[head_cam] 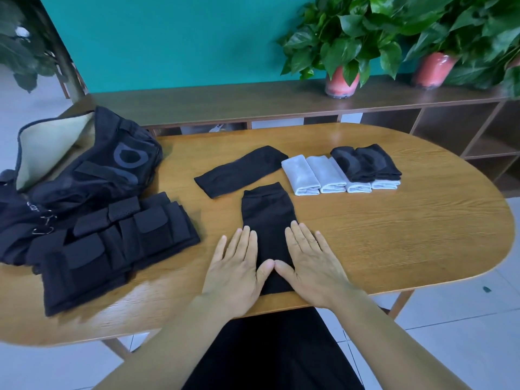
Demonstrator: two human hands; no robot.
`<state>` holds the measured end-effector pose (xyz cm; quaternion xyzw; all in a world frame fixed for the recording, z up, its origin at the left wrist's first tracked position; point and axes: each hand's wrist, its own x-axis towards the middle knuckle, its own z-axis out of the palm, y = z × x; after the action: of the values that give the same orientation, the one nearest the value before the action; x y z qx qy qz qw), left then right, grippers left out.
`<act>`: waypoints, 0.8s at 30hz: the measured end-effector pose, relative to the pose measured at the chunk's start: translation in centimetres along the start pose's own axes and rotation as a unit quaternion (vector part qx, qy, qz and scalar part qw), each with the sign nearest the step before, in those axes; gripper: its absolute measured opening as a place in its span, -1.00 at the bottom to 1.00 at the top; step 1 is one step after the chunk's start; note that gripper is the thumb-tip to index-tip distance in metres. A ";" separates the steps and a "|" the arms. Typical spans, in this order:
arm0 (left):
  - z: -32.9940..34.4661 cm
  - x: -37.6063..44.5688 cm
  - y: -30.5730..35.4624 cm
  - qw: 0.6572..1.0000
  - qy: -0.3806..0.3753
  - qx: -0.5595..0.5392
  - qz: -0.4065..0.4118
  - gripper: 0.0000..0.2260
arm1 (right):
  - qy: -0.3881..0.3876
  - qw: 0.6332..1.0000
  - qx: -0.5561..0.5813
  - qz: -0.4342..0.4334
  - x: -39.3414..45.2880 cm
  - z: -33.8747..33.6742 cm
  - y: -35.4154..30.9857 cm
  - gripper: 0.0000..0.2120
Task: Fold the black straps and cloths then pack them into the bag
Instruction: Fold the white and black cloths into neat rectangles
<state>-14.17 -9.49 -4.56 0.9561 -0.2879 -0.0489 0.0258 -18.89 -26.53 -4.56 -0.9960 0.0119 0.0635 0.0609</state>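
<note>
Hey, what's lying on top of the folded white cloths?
Two folded black cloths lie side by side across the far ends of the right-hand white cloths. The two left ones are bare. How much white cloth lies beneath the black ones is hidden.

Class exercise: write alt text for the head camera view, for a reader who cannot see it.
Both hands, the left hand and right hand, press flat on a long black cloth near the front edge of a wooden table. Another black cloth lies behind it, folded white cloths to the right, and an open black bag with folded black straps to the left.
</note>
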 end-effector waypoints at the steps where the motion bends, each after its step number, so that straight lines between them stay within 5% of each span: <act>1: 0.1 -0.2 -0.2 1.000 0.000 0.001 0.000 -0.14 | -0.004 1.000 0.001 0.004 -0.2 0.1 0.1 -0.18; 7: -0.1 -0.9 -0.8 1.000 -0.016 0.006 0.013 -0.14 | -0.013 1.000 0.021 -0.011 -1.3 -0.1 0.9 -0.31; 11: -2.3 0.0 -1.1 0.999 0.051 -0.004 0.011 -0.32 | 0.103 0.989 0.100 -0.030 -0.8 -2.0 1.3 -0.25; 14: -3.4 2.1 -1.3 0.991 0.134 -0.017 -0.002 -0.70 | 0.248 0.963 0.096 -0.038 0.7 -2.2 1.6 -0.58; 19: -3.5 5.0 -1.3 0.991 0.129 -0.001 -0.022 -0.69 | 0.303 0.951 0.057 -0.007 3.8 -1.8 1.3 -0.93; 24: -3.0 7.5 -1.4 1.000 0.012 0.009 0.006 -0.44 | 0.181 0.979 -0.046 -0.077 6.7 -2.1 0.7 -0.51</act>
<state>-6.84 -12.47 -2.22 0.9551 -0.2934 -0.0352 0.0209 -12.01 -27.63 -3.48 -0.9907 -0.0569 -0.1225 0.0170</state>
